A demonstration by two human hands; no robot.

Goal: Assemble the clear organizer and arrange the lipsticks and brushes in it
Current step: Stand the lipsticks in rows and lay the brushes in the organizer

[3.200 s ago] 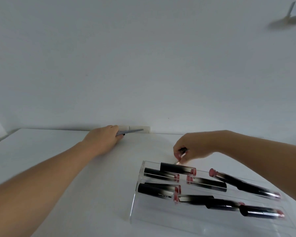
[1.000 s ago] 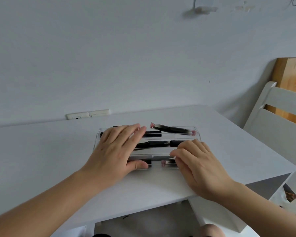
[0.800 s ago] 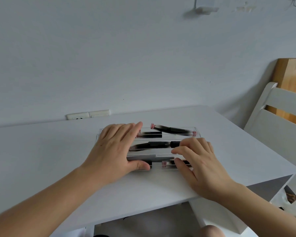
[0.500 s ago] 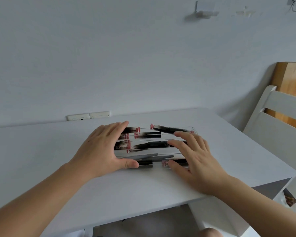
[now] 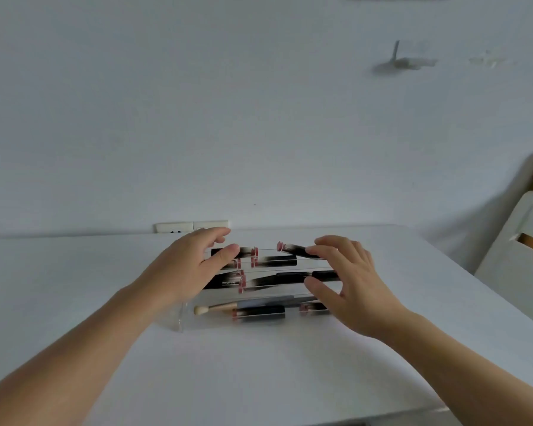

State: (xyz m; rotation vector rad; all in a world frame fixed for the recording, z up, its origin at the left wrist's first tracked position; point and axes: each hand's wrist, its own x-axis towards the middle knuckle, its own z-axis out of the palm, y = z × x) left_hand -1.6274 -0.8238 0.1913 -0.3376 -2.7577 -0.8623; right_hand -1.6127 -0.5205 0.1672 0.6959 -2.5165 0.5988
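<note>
Both hands are over the clear organizer (image 5: 182,319), which sits on the white table (image 5: 59,272) near its middle. The left hand (image 5: 188,269) hovers at the tray's left end, fingers loosely spread, holding nothing. The right hand (image 5: 348,287) mirrors it at the right end, fingers apart and relaxed (whether they touch the acrylic, I cannot tell). Black lipsticks (image 5: 274,261) lie flat in the back rows; a makeup brush (image 5: 216,309) lies in the front row, just beside another lipstick (image 5: 259,313).
</note>
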